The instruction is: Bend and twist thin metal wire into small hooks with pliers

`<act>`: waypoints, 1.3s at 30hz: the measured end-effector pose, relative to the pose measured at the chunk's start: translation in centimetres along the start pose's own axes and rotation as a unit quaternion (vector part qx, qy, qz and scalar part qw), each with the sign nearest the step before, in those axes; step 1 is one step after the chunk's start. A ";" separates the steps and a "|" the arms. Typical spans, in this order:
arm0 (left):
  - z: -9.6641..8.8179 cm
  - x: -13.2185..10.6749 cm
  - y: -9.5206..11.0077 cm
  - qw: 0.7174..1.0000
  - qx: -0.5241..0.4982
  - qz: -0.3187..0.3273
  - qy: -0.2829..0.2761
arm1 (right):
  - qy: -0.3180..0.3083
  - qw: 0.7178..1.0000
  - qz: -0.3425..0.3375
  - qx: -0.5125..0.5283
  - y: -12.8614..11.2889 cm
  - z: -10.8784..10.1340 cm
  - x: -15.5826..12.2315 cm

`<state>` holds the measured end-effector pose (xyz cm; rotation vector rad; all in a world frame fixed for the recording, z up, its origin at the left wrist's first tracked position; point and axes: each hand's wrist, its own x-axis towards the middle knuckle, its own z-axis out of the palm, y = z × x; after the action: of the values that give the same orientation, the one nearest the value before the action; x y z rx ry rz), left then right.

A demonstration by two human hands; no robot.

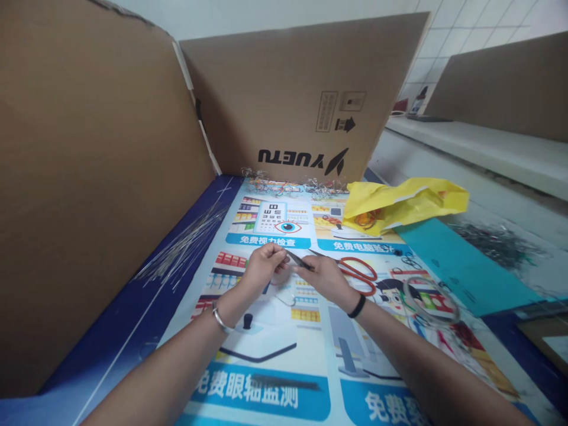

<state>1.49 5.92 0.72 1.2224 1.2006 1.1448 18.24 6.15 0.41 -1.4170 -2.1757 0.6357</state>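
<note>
My left hand (pixel 264 264) and my right hand (pixel 322 278) meet over a printed poster (pixel 284 367) that covers the table. The right hand's fingers are closed on a thin dark pointed tool, perhaps tweezers (pixel 298 260), whose tip points up-left. Fingers of the left hand pinch together at that tip, on something too small to name. A thin wire loop (pixel 286 300) hangs below the hands. Red-handled scissors (pixel 358 272) lie just right of my right hand.
Tall cardboard walls stand at the left (pixel 89 177) and back (pixel 302 94). A yellow plastic bag (pixel 399 204) lies at the back right. A bundle of thin wires (pixel 181 248) lies at the left. A coil of clear wire (pixel 428 299) rests right of the scissors.
</note>
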 end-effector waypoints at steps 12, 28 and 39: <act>-0.3 0.5 -0.3 0.995 0.087 0.009 -0.047 | -0.010 1.000 -0.009 -0.001 0.3 -0.1 0.0; -2.7 0.7 0.1 0.802 0.586 0.099 -0.055 | -0.026 0.965 0.004 -0.260 -0.2 -0.4 -0.1; -1.9 0.2 0.4 0.770 0.621 0.124 -0.073 | 0.001 0.974 -0.002 -0.228 0.1 -0.2 -0.1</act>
<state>-0.42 6.18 1.14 2.4504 1.7584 0.2533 18.47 6.16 0.52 -1.6273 -2.4240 0.1290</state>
